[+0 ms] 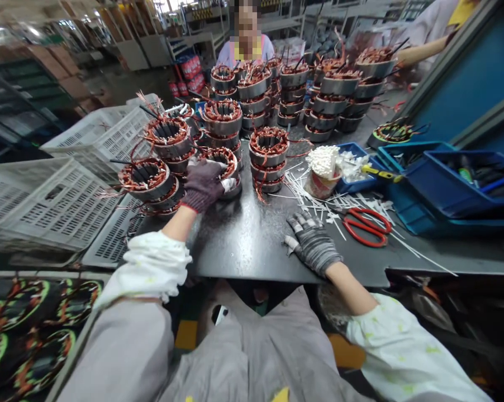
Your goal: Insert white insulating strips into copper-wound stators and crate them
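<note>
My left hand [204, 181], in a dark purple glove with pale-taped fingertips, grips the near rim of a copper-wound motor stator [224, 157] on a short stack. Its fingers reach over the windings while the thumb lies along the stator's outer side. My right hand [313, 241], in a grey striped glove, rests flat on the dark table [243, 245] with fingers spread and nothing held. Red-handled scissors [367, 226] lie just right of it. Beyond its fingertips are loose white strips [306, 195] and a tub [322, 184] packed with white sticks.
Several stator stacks [269, 156] cover the table's far side. Blue bins [465, 184] stand at right, white plastic crates [63, 206] at left. A lower-left crate [90, 324] holds more stators. A co-worker [246, 47] sits opposite; another person's arm [419, 53] reaches in at upper right.
</note>
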Demonstrator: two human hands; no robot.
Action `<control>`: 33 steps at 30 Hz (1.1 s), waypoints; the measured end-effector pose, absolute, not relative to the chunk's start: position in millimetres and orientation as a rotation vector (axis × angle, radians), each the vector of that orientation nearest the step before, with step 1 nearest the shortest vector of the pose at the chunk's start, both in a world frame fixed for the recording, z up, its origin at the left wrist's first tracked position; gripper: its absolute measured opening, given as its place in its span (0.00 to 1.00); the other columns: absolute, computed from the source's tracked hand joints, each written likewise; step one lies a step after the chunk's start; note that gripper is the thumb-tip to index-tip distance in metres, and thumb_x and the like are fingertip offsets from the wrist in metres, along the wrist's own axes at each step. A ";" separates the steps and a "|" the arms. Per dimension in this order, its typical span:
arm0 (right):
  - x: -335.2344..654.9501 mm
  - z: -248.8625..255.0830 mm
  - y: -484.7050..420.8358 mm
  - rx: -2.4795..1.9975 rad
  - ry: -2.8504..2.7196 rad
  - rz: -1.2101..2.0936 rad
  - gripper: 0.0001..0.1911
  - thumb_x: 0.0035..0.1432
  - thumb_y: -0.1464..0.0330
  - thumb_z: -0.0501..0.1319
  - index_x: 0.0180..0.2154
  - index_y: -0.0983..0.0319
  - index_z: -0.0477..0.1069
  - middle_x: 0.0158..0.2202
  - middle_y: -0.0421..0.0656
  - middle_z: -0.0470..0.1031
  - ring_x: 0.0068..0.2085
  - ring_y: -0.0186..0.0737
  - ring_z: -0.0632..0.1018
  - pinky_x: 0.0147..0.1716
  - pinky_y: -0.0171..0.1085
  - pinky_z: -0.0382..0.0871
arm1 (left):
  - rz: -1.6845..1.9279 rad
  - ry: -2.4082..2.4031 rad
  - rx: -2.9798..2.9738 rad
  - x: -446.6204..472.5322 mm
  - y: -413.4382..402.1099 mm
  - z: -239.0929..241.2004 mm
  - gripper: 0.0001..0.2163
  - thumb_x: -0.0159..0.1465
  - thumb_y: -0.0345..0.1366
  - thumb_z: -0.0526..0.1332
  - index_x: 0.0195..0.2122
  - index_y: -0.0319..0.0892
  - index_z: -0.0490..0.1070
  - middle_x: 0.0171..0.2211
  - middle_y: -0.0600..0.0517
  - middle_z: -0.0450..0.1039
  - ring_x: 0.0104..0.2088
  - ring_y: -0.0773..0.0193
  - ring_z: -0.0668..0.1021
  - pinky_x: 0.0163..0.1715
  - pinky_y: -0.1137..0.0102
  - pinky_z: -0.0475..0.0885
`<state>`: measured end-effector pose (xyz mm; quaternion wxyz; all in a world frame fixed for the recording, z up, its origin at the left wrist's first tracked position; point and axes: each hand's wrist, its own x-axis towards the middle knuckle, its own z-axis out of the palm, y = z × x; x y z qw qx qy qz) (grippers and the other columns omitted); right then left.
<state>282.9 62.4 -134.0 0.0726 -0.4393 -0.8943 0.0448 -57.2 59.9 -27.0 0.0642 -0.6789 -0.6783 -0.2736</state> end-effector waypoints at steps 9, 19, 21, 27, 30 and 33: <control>275.9 -131.5 57.9 -1.302 -2.618 0.151 0.28 0.67 0.57 0.57 0.63 0.65 0.69 0.67 0.55 0.66 0.67 0.60 0.65 0.67 0.59 0.56 | -0.742 -1.829 -2.094 -20.8 98.6 24.5 0.22 0.65 0.46 0.64 0.57 0.41 0.71 0.53 0.44 0.76 0.56 0.49 0.74 0.66 0.46 0.53; 281.0 -128.0 61.5 -1.276 -2.591 0.277 0.26 0.67 0.59 0.56 0.62 0.63 0.70 0.67 0.54 0.66 0.68 0.56 0.64 0.69 0.58 0.53 | -0.944 -2.139 -2.186 51.0 172.9 12.7 0.22 0.59 0.49 0.69 0.46 0.35 0.78 0.41 0.45 0.79 0.48 0.49 0.77 0.59 0.50 0.64; 281.3 -129.0 64.2 -1.265 -2.583 0.276 0.26 0.67 0.59 0.55 0.61 0.63 0.70 0.66 0.53 0.67 0.68 0.56 0.63 0.68 0.59 0.54 | -1.068 -2.132 -2.183 44.4 152.4 22.1 0.23 0.65 0.52 0.64 0.47 0.34 0.78 0.39 0.47 0.79 0.41 0.57 0.77 0.50 0.58 0.70; 291.6 -126.1 51.5 -1.250 -2.202 0.188 0.33 0.67 0.56 0.53 0.66 0.69 0.62 0.64 0.59 0.68 0.64 0.56 0.70 0.63 0.54 0.64 | -1.077 -1.994 -2.378 43.2 39.0 5.1 0.18 0.57 0.51 0.71 0.38 0.41 0.81 0.31 0.51 0.78 0.33 0.60 0.74 0.41 0.61 0.73; 292.3 -113.1 21.9 -1.130 -2.142 0.030 0.33 0.65 0.52 0.54 0.65 0.64 0.65 0.62 0.57 0.70 0.65 0.59 0.68 0.64 0.56 0.61 | -0.860 -1.870 -2.600 53.7 -9.1 -37.8 0.15 0.56 0.52 0.71 0.34 0.46 0.81 0.30 0.51 0.78 0.37 0.55 0.77 0.50 0.54 0.72; 285.9 -96.2 0.1 -0.982 -2.446 0.032 0.24 0.67 0.55 0.54 0.58 0.55 0.74 0.56 0.52 0.77 0.58 0.57 0.74 0.62 0.57 0.62 | -0.628 -1.821 -2.579 67.9 -39.2 -73.6 0.15 0.58 0.51 0.69 0.36 0.44 0.80 0.31 0.47 0.78 0.40 0.50 0.79 0.61 0.45 0.64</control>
